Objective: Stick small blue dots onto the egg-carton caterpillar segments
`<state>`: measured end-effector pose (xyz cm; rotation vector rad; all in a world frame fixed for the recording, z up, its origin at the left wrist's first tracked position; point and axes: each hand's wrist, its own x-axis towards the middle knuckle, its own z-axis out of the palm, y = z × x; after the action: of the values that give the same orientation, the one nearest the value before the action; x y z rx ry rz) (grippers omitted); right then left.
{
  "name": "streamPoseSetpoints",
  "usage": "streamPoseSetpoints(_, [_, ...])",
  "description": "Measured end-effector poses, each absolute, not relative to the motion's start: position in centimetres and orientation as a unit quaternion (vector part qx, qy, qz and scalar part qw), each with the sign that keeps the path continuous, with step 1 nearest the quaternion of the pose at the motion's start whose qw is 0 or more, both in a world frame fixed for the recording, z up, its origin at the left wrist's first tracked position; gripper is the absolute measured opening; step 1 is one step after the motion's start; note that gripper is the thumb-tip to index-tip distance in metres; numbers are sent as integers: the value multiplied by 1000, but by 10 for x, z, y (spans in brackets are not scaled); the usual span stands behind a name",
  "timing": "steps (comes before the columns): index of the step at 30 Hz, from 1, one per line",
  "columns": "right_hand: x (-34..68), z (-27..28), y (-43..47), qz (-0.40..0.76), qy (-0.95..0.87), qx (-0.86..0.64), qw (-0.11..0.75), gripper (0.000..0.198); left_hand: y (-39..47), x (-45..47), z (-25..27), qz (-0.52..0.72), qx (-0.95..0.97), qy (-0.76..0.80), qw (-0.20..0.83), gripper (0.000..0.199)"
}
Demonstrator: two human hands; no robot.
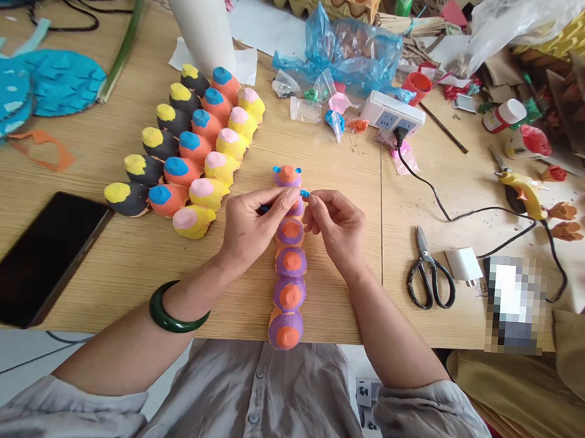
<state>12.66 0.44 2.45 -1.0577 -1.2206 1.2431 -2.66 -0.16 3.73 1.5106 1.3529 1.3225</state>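
Observation:
A small piece of blue clay [304, 194] is pinched between the fingertips of my left hand [252, 223], and a darker blue bit shows under its curled fingers. My right hand [337, 225] is closed in a pinch at the other end of the blue piece. Below both hands lies a purple and orange egg-carton strip [291, 262], running toward the table's front edge. Two blue bits sit on the sides of its far bump. The second bump is partly hidden by my fingers.
Rows of painted egg-carton bumps [192, 146] stand left. A black phone [39, 258] lies front left. On the right are scissors [425, 271], a white adapter [462, 264], a yellow glue gun [525, 192] and its cord. Behind stand a power strip [394, 113] and white bottle [201, 22].

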Motion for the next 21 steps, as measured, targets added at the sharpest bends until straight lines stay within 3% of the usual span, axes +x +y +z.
streamPoseSetpoints(15, [128, 21, 5, 492, -498, -474, 534, 29, -3, -26, 34, 502, 628, 515, 299, 31])
streamPoseSetpoints(21, [128, 20, 5, 497, -502, -476, 525, 29, -1, -26, 35, 502, 594, 533, 332, 27])
